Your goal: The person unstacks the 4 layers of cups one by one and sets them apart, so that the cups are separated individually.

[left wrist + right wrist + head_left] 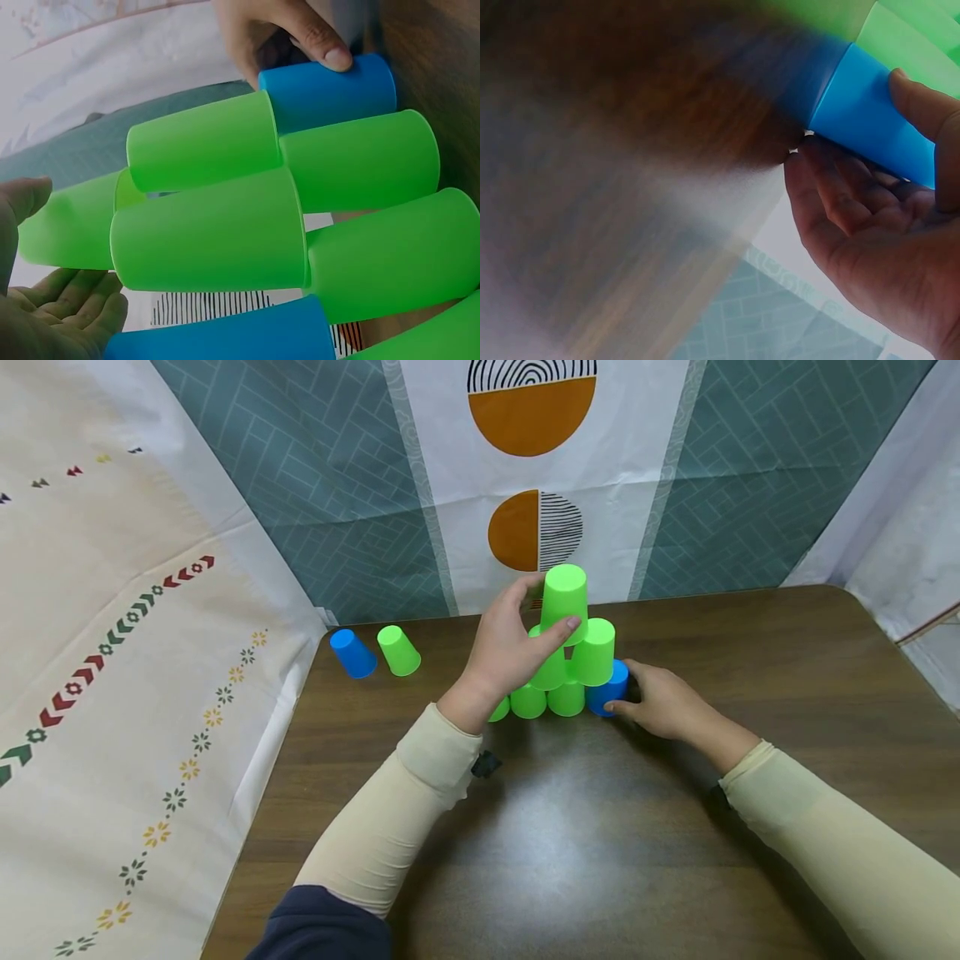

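Observation:
A pyramid of cups, upside down, stands on the table. My left hand [504, 647] grips the topmost green cup [564, 597], thumb on one side and fingers on the other. In the left wrist view that top cup [71, 221] meets the green cups [210, 232] below. My right hand [667, 702] holds the blue cup [609, 691] at the right end of the bottom row, thumb on its near side. The right wrist view shows the fingers [836, 191] along this blue cup [877, 112]. Another blue cup [225, 337], in the middle row, is hidden in the head view.
At the table's back left stand a separate blue cup [353, 654] and a green cup [399, 651]. The wooden table [570, 860] reaches a patterned cloth [337, 485] behind and a pale cloth [150, 677] at left. A small black object [486, 764] shows by the left wrist.

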`<action>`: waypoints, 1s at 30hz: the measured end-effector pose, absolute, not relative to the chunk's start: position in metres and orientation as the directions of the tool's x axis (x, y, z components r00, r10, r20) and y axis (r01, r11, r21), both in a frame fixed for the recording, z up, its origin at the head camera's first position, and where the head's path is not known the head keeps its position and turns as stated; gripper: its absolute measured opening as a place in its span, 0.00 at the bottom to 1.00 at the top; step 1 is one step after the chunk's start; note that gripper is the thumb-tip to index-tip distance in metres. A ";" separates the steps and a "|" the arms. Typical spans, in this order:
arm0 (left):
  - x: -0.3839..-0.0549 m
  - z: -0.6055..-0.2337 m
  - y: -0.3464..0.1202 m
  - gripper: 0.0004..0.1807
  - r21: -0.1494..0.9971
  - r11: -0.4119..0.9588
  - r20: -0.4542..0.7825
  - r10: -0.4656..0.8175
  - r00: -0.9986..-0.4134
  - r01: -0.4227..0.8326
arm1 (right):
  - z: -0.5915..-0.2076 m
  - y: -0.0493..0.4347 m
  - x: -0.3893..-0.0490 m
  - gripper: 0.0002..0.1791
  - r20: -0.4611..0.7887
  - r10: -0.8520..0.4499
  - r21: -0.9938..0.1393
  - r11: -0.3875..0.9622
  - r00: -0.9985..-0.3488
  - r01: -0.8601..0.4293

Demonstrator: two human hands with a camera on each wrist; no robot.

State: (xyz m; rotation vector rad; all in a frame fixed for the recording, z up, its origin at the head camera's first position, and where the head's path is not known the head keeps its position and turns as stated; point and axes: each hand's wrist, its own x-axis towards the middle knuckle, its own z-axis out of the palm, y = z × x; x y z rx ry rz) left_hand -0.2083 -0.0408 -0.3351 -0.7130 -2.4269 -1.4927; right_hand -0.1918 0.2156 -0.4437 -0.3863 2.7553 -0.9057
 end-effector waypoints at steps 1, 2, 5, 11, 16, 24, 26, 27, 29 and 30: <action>-0.208 -0.335 -0.040 0.34 0.779 0.378 0.411 0.294 -0.863 0.499 | -0.444 0.215 -0.192 0.40 -0.122 -0.311 -0.604 0.776 -0.943 -0.178; -0.209 -0.336 -0.040 0.33 0.775 0.390 0.408 0.291 -0.865 0.497 | -0.444 0.215 -0.192 0.40 -0.121 -0.310 -0.604 0.777 -0.943 -0.178; -0.208 -0.336 -0.039 0.33 0.766 0.416 0.402 0.285 -0.870 0.490 | -0.444 0.215 -0.191 0.40 -0.121 -0.310 -0.604 0.777 -0.943 -0.178; -0.207 -0.336 -0.041 0.32 0.777 0.411 0.394 0.274 -0.877 0.477 | -0.445 0.215 -0.192 0.40 -0.118 -0.311 -0.605 0.775 -0.943 -0.180; -0.207 -0.336 -0.044 0.31 0.788 0.396 0.400 0.251 -0.881 0.471 | -0.446 0.216 -0.192 0.39 -0.109 -0.313 -0.601 0.777 -0.944 -0.188; -0.206 -0.331 -0.054 0.29 0.814 0.337 0.425 0.208 -0.881 0.473 | -0.445 0.216 -0.191 0.40 -0.108 -0.308 -0.597 0.781 -0.945 -0.186; -0.206 -0.330 -0.058 0.28 0.821 0.313 0.435 0.198 -0.878 0.477 | -0.445 0.215 -0.191 0.40 -0.112 -0.308 -0.595 0.782 -0.945 -0.184; -0.206 -0.330 -0.059 0.28 0.823 0.304 0.440 0.193 -0.877 0.480 | -0.445 0.215 -0.191 0.41 -0.113 -0.308 -0.595 0.782 -0.945 -0.183; -0.207 -0.329 -0.063 0.28 0.829 0.289 0.443 0.181 -0.878 0.478 | -0.445 0.215 -0.191 0.41 -0.116 -0.308 -0.594 0.784 -0.944 -0.182; -0.207 -0.329 -0.064 0.28 0.831 0.286 0.445 0.174 -0.878 0.477 | -0.445 0.215 -0.191 0.41 -0.116 -0.308 -0.594 0.784 -0.944 -0.182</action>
